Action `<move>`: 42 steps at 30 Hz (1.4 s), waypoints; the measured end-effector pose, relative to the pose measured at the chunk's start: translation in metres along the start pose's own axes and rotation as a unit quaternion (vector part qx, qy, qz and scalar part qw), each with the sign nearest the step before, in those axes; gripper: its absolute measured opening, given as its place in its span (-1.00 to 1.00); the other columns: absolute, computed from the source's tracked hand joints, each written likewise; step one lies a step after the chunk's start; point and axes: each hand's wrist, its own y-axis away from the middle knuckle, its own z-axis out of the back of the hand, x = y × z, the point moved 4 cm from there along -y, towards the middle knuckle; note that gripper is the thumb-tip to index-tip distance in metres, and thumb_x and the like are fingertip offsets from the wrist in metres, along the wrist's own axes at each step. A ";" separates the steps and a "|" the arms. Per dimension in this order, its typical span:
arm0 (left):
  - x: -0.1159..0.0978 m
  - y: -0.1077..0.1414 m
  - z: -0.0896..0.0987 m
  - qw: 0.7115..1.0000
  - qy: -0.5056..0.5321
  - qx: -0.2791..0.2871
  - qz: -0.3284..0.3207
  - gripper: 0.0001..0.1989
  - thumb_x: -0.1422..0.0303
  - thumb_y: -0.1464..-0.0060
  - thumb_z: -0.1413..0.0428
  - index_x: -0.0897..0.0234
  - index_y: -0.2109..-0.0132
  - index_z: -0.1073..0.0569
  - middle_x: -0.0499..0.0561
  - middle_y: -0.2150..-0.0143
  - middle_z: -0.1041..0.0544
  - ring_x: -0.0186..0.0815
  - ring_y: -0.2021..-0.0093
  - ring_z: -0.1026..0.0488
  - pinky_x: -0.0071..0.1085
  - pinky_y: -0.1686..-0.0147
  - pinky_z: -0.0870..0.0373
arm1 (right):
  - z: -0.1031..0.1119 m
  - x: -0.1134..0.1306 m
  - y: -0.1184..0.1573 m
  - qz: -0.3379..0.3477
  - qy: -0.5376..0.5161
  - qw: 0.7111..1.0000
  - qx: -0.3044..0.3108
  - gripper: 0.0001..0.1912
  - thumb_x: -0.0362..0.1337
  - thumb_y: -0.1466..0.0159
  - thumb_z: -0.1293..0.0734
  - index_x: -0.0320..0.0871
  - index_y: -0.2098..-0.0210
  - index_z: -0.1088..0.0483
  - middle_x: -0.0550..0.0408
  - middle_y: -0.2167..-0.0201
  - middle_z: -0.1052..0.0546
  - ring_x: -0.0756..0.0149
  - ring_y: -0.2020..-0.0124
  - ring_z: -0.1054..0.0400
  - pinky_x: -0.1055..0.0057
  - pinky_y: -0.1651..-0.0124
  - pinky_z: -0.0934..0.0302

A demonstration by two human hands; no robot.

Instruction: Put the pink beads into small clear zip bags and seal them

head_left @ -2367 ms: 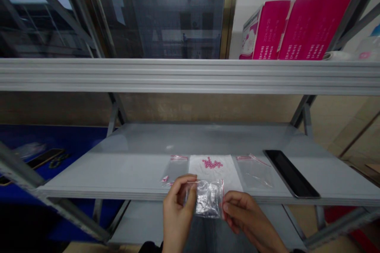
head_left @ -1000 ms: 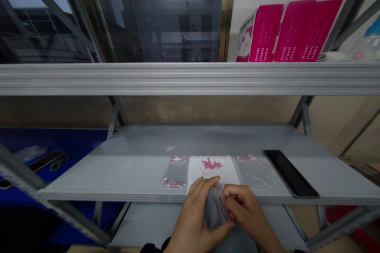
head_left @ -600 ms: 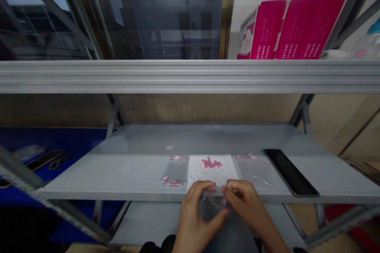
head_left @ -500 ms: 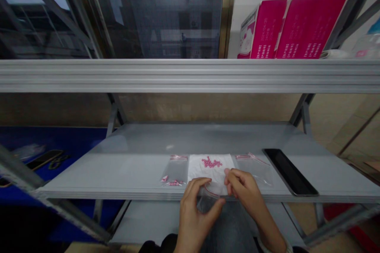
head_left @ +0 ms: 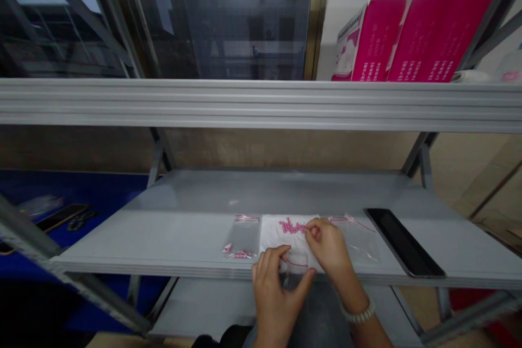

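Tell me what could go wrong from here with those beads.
The right hand sits right against the loose pink beads on the white sheet, so a nudge could scatter them. The sheet lies close to the shelf's front edge, so strays might roll off. The thin clear zip bag in the left hand could slip.

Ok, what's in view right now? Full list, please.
White paper: one, white, lower shelf, middle.
Pink beads: many, pink, on the paper; a few more in the left bag.
Zip bags: three, clear, red seals; left of the paper, right of it, one in the hands.
Tablet: one, black, lower shelf, right.
Cartons: at least two, pink, upper shelf, right.
Metal shelves: two, grey, ahead.
Bracelet: one, pale, right wrist.
Left hand: at the held bag's lower edge.
Right hand: at its upper edge, over the paper.
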 end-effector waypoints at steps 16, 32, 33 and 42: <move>0.010 0.002 -0.005 0.998 0.009 0.034 0.055 -0.59 0.31 0.10 -0.36 0.19 0.08 -0.46 0.01 0.27 -0.62 -0.08 0.25 -0.56 -0.16 0.21 -0.39 | -0.012 -0.009 -0.005 -0.013 0.129 0.992 -0.007 -0.92 -0.37 -0.16 -0.33 -0.24 0.39 -0.48 -0.14 0.42 -0.57 0.08 0.41 -0.46 0.30 0.31 -0.24; 0.008 0.001 -0.004 0.998 -0.015 0.040 0.048 -0.60 0.31 0.11 -0.36 0.20 0.08 -0.48 0.00 0.29 -0.62 -0.08 0.26 -0.57 -0.17 0.22 -0.41 | -0.012 -0.010 -0.004 -0.031 0.141 0.989 -0.007 -0.91 -0.41 -0.16 -0.32 -0.18 0.46 -0.44 -0.01 0.49 -0.54 0.20 0.47 -0.42 0.39 0.38 -0.17; 0.008 0.001 -0.004 0.998 -0.013 0.044 0.049 -0.59 0.32 0.12 -0.37 0.20 0.08 -0.48 0.00 0.29 -0.62 -0.08 0.26 -0.57 -0.16 0.22 -0.41 | -0.012 -0.011 -0.004 -0.034 0.136 0.990 -0.007 -0.89 -0.44 -0.15 -0.31 -0.18 0.46 -0.45 -0.01 0.50 -0.53 0.21 0.48 -0.41 0.39 0.38 -0.16; 0.010 0.000 -0.004 0.996 -0.006 0.055 0.066 -0.60 0.29 0.10 -0.36 0.20 0.09 -0.48 0.01 0.30 -0.61 -0.08 0.26 -0.56 -0.15 0.21 -0.41 | -0.002 0.004 0.007 -0.002 -0.015 0.999 0.050 -0.88 -0.41 -0.09 -0.29 -0.16 0.49 -0.48 0.17 0.61 -0.48 0.35 0.57 -0.35 0.50 0.50 -0.17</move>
